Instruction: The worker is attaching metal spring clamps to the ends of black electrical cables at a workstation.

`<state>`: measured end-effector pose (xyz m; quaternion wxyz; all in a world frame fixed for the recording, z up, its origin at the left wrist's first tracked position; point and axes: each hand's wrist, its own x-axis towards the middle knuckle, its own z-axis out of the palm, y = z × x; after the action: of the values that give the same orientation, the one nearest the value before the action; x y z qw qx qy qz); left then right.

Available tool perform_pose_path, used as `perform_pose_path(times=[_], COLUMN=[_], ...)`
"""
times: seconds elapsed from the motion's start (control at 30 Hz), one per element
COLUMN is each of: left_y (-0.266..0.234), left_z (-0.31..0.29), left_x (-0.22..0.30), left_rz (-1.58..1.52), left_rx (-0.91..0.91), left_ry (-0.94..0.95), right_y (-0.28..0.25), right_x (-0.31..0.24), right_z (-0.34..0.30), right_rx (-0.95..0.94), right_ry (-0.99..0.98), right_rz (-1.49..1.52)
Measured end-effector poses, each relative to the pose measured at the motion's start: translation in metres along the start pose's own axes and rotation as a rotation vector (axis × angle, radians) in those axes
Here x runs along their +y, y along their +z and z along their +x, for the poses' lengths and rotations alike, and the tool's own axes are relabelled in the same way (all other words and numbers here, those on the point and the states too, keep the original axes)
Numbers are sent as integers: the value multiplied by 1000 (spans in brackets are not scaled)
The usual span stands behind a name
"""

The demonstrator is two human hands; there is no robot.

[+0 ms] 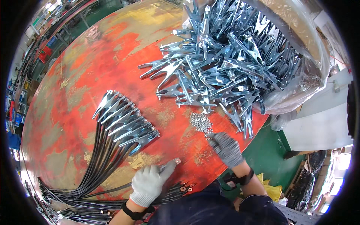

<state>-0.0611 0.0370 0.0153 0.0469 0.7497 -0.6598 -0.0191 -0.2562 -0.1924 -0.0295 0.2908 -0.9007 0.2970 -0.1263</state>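
My left hand (147, 184), in a white glove, is closed around a black cable (114, 189), with the copper end (177, 161) poking out in front of the grip. My right hand (226, 150), in a gray glove, is at the near edge of a pile of nuts (201, 123); I can't tell if it has one. Beyond both hands, a big heap of clamps (225, 71) sits on the table (80, 75), red with worn tan patches. Right of my grip, the floor (268, 152) is green.
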Motion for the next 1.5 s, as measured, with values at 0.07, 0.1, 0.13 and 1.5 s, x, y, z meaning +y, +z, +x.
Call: perform_pose_path(times=[0.07, 0.1, 0.13, 1.5], left_y=[0, 1, 2, -2], left_z=[1, 2, 3, 3], left_x=[0, 0, 0, -3], left_rz=[7, 5, 14, 22], left_rx=[-54, -59, -39, -44], left_ry=[0, 4, 7, 0], right_y=[-4, -4, -3, 25], right_x=[10, 13, 16, -57], right_z=[0, 1, 2, 31], right_rx=[-24, -49, -52, -457], right_ry=[103, 195, 199, -332], right_rz=[-90, -174, -171, 134])
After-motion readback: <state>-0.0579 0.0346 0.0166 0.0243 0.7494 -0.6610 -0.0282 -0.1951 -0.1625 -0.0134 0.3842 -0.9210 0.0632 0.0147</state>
